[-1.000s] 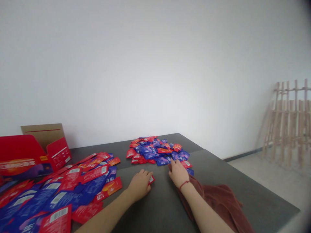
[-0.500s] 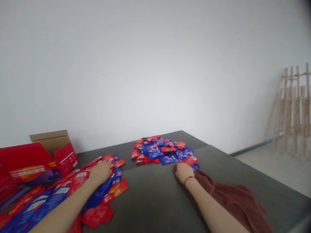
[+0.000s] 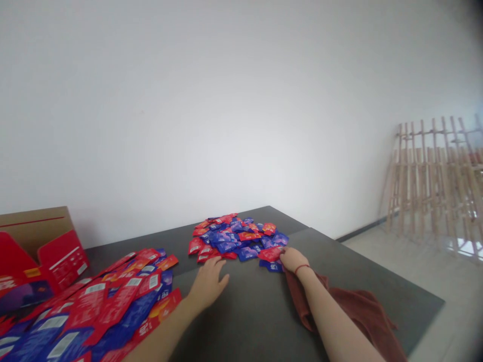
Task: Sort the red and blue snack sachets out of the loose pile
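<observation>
Left hand (image 3: 207,285) moving off the flat red-and-blue sachets (image 3: 98,306) onto dark tabletop (image 3: 241,311), fingers spread, holding nothing; central sachet heap (image 3: 237,239) lying ahead; right hand (image 3: 295,260) pressing a red sachet (image 3: 270,254), grip unclear, wrist above brown towel (image 3: 350,311).

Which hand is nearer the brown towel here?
Right. The right hand sits at the far end of the brown towel; the left hand is farther away, over the dark tabletop.
</observation>
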Demonstrator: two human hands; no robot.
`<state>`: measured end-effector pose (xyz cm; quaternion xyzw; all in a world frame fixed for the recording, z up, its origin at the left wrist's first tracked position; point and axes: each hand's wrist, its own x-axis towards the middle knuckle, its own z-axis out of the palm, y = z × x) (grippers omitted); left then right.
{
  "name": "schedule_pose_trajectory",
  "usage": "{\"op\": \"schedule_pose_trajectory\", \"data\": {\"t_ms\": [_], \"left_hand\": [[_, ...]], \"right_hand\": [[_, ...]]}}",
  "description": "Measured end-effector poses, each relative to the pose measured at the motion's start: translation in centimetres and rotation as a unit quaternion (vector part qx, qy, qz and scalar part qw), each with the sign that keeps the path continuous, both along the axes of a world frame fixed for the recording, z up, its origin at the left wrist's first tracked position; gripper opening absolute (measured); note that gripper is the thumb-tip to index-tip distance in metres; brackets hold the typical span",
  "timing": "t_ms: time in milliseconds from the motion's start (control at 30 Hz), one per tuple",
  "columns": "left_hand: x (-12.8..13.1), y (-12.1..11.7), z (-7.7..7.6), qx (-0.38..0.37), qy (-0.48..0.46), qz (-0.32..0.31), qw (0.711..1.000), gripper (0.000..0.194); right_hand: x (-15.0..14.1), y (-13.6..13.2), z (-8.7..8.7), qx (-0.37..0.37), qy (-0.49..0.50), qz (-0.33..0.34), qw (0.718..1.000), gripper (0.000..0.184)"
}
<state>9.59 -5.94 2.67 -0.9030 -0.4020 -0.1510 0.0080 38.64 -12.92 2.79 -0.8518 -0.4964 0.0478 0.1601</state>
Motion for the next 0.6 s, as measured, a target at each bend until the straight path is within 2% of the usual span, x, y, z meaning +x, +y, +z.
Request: {"op": "schedule_pose_trajectory", "data": {"t_ms": [100, 167, 267, 433, 600], "left_hand": [[2.8, -0.8, -1.8, -0.03, -0.058, -0.031, 0.997, 0.055], [3.5, -0.9, -3.0, -0.026, -0.082, -0.04, 0.996, 0.065], [4.0, -0.3, -4.0, 0.002, -0.085, -0.043, 0.995, 0.067], [5.9, 2.6, -3.0, 0.052, 0.005, -0.043, 0.998, 0.059], [9.6, 5.3, -1.8, 0.045, 0.049, -0.069, 0.995, 0.058]], "right_hand": [[-2.4, 0.5, -0.4, -0.017, 0.009, 0.074, 0.997, 0.022], [-4.0, 0.7, -0.5, -0.016, 0.006, 0.114, 0.993, 0.015], [-5.7, 0.6, -0.4, -0.013, -0.002, 0.156, 0.988, 0.019], [-6.8, 0.2, -0.2, -0.021, -0.019, 0.158, 0.987, 0.03], [-5.2, -0.6, -0.5, -0.05, -0.046, 0.08, 0.994, 0.035]]}}
